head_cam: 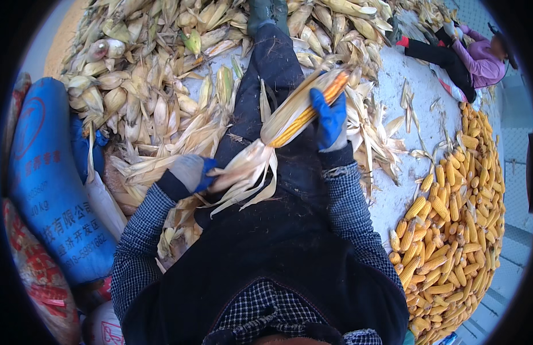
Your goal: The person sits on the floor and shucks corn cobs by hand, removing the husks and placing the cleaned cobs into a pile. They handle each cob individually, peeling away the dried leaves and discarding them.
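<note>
An ear of corn with its husk partly peeled back lies across the space above my lap, its yellow kernels showing along one side. My right hand, in a blue-coated glove, grips the ear near its upper right end. At the lower left, my left hand, gloved in grey and blue, holds the ends of the pulled-back husk leaves. More husk still wraps the ear's upper left side. Loose husks lie beside my left leg, and others lie beyond my right hand.
Unhusked ears are heaped ahead and to the left. A large pile of husked yellow corn lies on the right. Full sacks, one blue, stand at the left. Another person sits at the upper right, wearing gloves.
</note>
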The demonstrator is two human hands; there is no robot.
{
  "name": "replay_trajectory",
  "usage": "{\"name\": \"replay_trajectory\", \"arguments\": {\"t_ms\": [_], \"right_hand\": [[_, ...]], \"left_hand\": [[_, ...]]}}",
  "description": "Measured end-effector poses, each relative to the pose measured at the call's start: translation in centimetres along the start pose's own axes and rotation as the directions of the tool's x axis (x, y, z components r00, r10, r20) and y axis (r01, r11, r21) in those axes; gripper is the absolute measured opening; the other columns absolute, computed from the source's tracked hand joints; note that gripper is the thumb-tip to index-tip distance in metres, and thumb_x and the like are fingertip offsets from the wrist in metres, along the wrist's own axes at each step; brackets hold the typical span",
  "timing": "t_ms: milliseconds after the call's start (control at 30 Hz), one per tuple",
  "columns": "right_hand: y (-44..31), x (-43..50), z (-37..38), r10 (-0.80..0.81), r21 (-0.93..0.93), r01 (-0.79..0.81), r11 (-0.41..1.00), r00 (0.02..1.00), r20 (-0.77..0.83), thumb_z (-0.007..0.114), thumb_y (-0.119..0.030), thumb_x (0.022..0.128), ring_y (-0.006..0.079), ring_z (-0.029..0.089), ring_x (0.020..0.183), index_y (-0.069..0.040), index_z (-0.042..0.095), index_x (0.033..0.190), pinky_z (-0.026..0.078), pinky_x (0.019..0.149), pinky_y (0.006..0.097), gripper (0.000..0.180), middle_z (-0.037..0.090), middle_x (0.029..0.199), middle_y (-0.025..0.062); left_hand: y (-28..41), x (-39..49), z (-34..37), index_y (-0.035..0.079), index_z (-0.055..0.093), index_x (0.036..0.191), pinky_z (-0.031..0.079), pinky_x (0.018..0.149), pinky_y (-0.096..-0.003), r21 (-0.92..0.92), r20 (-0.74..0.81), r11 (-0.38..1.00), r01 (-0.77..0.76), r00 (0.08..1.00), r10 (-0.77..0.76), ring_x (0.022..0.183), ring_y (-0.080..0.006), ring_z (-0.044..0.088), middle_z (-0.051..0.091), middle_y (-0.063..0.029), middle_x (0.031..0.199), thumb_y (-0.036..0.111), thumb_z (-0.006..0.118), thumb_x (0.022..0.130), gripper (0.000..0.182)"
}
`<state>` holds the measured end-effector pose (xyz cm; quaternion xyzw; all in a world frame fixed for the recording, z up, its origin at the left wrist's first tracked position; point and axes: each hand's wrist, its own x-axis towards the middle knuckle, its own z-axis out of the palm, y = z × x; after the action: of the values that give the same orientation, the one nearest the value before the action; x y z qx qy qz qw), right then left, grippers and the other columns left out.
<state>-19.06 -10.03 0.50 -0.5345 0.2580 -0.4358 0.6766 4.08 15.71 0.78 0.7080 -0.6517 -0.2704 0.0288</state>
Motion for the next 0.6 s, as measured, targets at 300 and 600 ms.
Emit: {"name": "replay_trajectory", "arguments": {"t_ms": [300, 600], "right_hand": [[0.0, -3.1, 5.3, 0.218, -0.185, -0.143, 0.972, 0.837, 0.501, 0.079, -0.010, 0.084, 0.0177, 0.058, 0.117, 0.000, 0.044, 0.142, 0.048, 0.101, 0.0324, 0.068, 0.061, 0.126, 0.0108], [-0.4, -3.2, 4.6, 0.227, -0.166, -0.157, 0.974, 0.754, 0.616, 0.077, -0.011, 0.085, 0.0184, 0.060, 0.116, -0.001, 0.044, 0.143, 0.048, 0.102, 0.0325, 0.067, 0.061, 0.126, 0.0101]], "left_hand": [[5.3, 4.6, -8.6, 0.007, 0.063, 0.103, 0.057, 0.063, -0.0372, -0.220, -0.617, 0.939, -0.264, 0.784, 0.075, 0.070, -0.0266, 0.071, 0.070, -0.0119, 0.081, 0.033, 0.076, 0.088, 0.033], [6.9, 8.3, -9.8, 0.000, 0.071, 0.107, 0.052, 0.061, -0.0355, -0.212, -0.403, 0.917, -0.338, 0.885, 0.233, 0.068, -0.0257, 0.068, 0.068, -0.0148, 0.077, 0.038, 0.068, 0.095, 0.040]]}}
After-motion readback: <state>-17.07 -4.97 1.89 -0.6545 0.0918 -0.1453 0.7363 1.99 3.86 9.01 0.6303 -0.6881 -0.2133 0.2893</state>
